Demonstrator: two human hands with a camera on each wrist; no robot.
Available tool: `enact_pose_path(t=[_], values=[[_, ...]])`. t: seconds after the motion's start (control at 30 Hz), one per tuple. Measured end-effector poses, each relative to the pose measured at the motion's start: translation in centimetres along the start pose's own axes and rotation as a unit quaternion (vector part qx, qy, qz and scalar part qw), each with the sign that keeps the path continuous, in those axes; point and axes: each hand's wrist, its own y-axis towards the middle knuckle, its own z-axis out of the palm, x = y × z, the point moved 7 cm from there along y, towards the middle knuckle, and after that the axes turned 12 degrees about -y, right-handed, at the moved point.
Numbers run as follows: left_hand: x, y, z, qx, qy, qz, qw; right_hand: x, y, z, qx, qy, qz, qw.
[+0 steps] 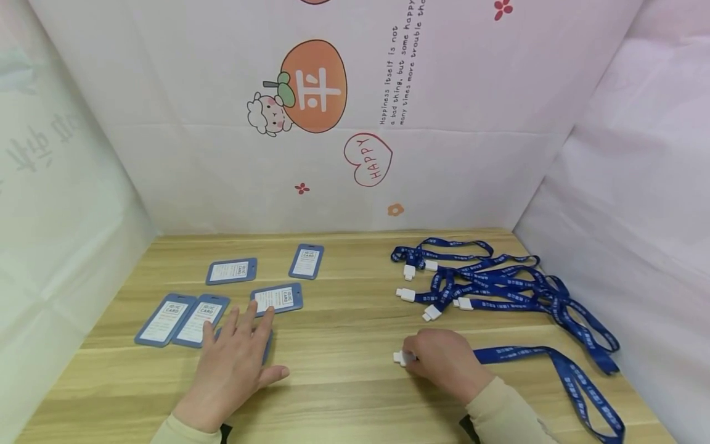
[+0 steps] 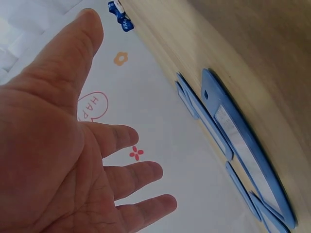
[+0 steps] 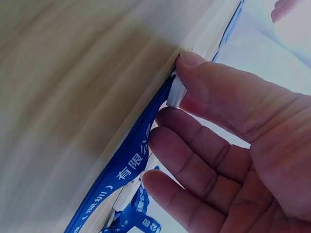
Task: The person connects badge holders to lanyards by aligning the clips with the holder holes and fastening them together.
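My right hand [image 1: 446,364] pinches the white plastic clip [image 3: 177,91] of a blue lanyard [image 1: 574,376] low over the wooden table. The lanyard's strap trails off to the right and loops near the table's right edge. On the left, my left hand [image 1: 235,364] hovers with fingers spread and its palm toward the table, holding nothing. Beneath it lies a blue card holder [image 2: 248,150], mostly hidden by the hand in the head view. Just beyond the fingertips is another card holder [image 1: 277,299], and two more, one of them a blue card holder [image 1: 201,320], lie side by side to the left.
Several blue lanyards [image 1: 499,287] with white clips lie tangled at the back right. Farther back on the left are a sideways card holder [image 1: 232,271] and an upright card holder [image 1: 306,261]. White printed cloth walls [image 1: 444,172] enclose the wooden table [image 1: 344,394].
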Motion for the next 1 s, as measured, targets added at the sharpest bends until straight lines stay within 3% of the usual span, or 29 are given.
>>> enact_pose_path(t=[0.37, 0.7, 1.0], values=[[-0.1, -0.1, -0.1, -0.003, 0.005, 0.004, 1.0000, 1.7, 0.8, -0.3, -0.026, 0.001, -0.032, 0.9991], [-0.1, -0.3, -0.1, -0.003, 0.015, 0.003, 0.9999, 2.8, 1.3, -0.3, -0.023, 0.006, -0.043, 0.9988], [0.0, -0.7, 0.4, 0.027, 0.006, -0.008, 0.9996, 2.9, 1.5, -0.3, -0.008, 0.005, -0.040, 0.9991]])
